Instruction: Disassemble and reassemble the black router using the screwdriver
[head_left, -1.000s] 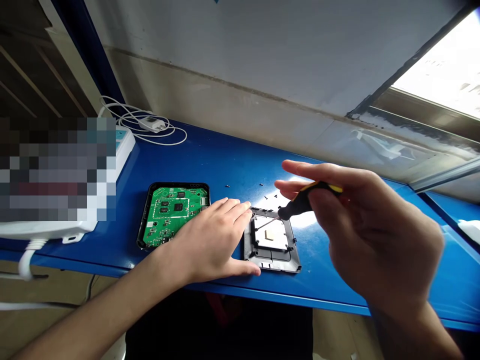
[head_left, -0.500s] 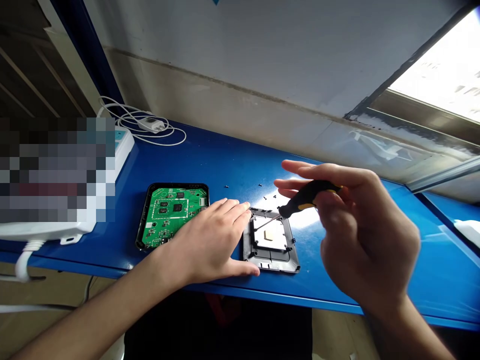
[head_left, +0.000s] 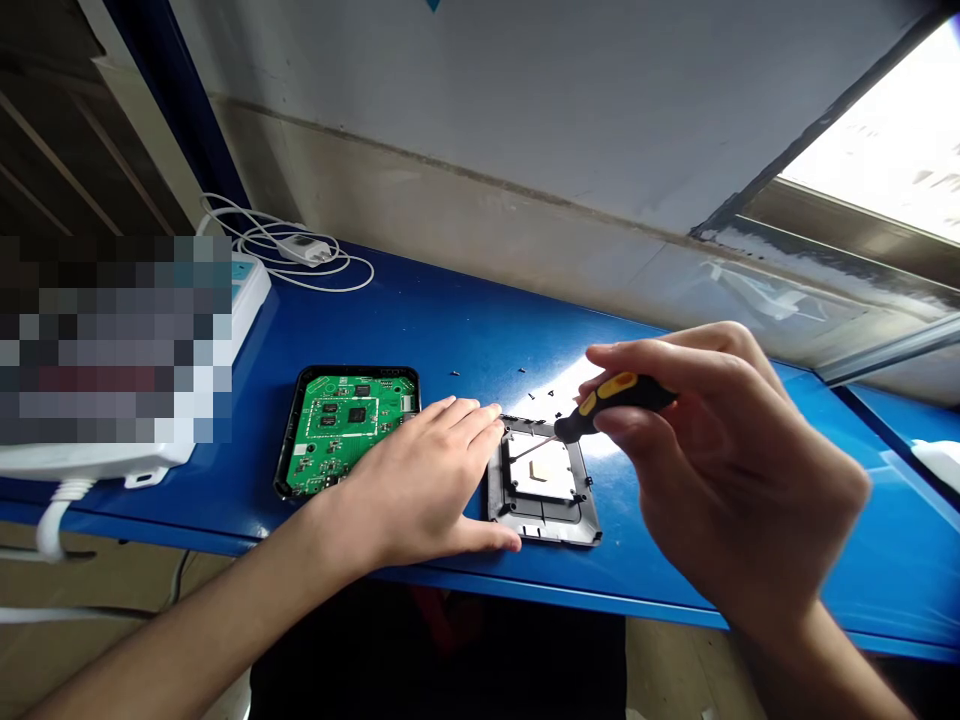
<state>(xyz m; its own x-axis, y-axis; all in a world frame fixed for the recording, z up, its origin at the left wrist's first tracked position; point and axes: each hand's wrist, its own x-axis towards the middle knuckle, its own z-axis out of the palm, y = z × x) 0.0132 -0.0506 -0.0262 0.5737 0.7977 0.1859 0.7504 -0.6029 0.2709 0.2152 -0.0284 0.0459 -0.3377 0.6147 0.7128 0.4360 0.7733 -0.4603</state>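
My right hand (head_left: 739,470) grips a black-and-yellow screwdriver (head_left: 611,400) by its handle. The thin shaft slants down to the left, its tip at the upper left corner of a white metal plate (head_left: 551,485). That plate, with a small tan pad (head_left: 539,470) on it, lies inside a dark plastic cover (head_left: 525,528). My left hand (head_left: 427,485) rests flat, fingers stretched, against the cover's left edge. Left of it, partly covered by the hand, lies a black housing (head_left: 289,440) holding a green circuit board (head_left: 345,405).
Several small black screws (head_left: 523,370) lie on the blue table (head_left: 442,310) behind the cover. A white cable with a plug adapter (head_left: 306,250) is coiled at the back left. A white device (head_left: 244,300), partly blurred out, stands at the left. A wall runs behind the table.
My right hand has turned and its fingers have closed round the screwdriver handle, rotating it so more yellow shows. The tip stays at the same corner. My left hand has not moved.
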